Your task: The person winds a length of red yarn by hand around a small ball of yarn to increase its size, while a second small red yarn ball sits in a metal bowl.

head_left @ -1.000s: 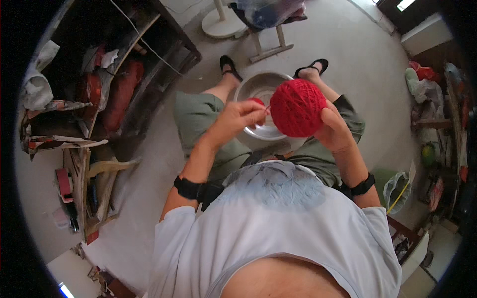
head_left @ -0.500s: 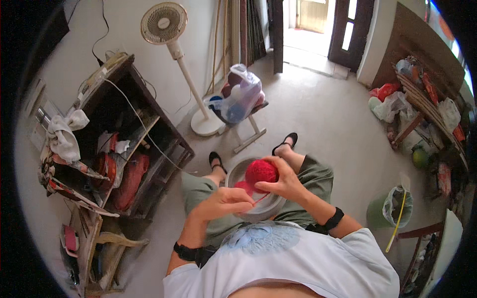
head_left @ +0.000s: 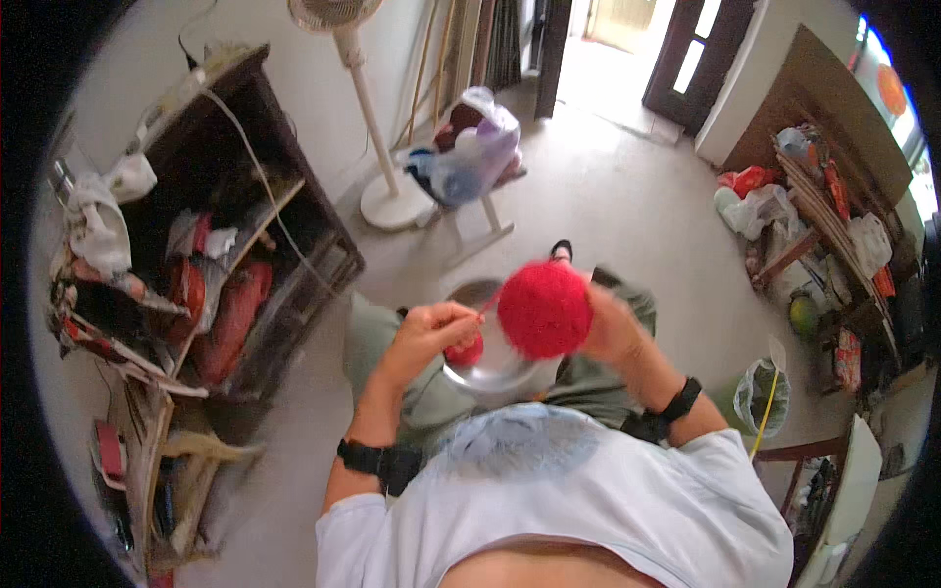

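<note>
A round ball of red yarn point(head_left: 545, 310) is raised above my lap, held from its right side by my right hand point(head_left: 610, 328); the fingers behind the ball are mostly hidden. My left hand point(head_left: 438, 330) pinches a red strand that runs to the ball's upper left. Just below the left fingers a smaller red bundle point(head_left: 465, 351) shows over a metal basin point(head_left: 487, 380), which sits between my knees. Whether this bundle rests in the basin or hangs from the hand I cannot tell.
To the left stands a dark open cabinet point(head_left: 328, 257) with shoes and cloths. Ahead are a white pedestal fan point(head_left: 368, 118) and a small stool bearing a plastic bag point(head_left: 480, 147). On the right are a lined green bin point(head_left: 760, 397) and piled boards and bags point(head_left: 799, 220).
My right hand has lifted the yarn ball up and to the right, so it looks larger. The left hand has risen slightly with the strand. The whole view has shifted a little.
</note>
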{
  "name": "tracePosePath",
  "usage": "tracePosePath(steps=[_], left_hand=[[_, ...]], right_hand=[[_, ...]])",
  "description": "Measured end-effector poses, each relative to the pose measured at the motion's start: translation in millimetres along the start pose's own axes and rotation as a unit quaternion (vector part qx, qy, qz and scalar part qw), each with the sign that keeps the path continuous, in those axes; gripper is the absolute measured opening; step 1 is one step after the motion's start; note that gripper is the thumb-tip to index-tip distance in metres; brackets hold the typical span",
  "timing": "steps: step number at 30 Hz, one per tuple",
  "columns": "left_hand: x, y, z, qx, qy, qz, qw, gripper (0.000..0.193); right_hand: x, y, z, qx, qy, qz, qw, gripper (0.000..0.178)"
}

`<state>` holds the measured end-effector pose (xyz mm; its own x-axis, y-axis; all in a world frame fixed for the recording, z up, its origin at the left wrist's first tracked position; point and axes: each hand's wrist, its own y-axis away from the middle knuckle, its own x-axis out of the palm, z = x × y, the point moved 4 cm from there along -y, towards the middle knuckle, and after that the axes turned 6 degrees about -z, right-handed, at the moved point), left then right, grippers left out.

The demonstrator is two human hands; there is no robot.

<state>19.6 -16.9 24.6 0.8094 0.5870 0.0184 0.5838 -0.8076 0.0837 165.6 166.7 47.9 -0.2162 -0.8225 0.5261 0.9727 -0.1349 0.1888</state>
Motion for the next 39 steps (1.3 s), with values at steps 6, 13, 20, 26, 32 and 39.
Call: tracePosePath(steps=[6,13,20,26,32,39], left_hand=[[-1,-14,27,-0.058,-0.006,0.094,0.994,0.02],[16,-68,-6,-0.013,-0.099,0.243,0.965,0.014],[-20,-183,-24,0.02,-0.022,0.151,0.988,0.01],[-34,-272,42,0.034,-0.007,0.116,0.993,0.016],[-34,-311,116,-0.1,0.061,0.02,0.993,0.021],[-13,-316,118,-0.13,-0.007,0.17,0.977,0.02]], right_hand=[[0,-50,34,-0.126,-0.04,0.017,0.991,0.067],[-51,-113,24,-0.178,0.261,-0.198,0.928,0.071],[-103,-166,23,-0.047,0.239,-0.071,0.967,0.055],[-153,-219,15,0.038,-0.017,0.106,0.993,0.065],[-203,-266,15,-0.045,-0.24,0.076,0.967,0.062],[-214,-289,21,-0.121,0.011,-0.184,0.975,0.066]])
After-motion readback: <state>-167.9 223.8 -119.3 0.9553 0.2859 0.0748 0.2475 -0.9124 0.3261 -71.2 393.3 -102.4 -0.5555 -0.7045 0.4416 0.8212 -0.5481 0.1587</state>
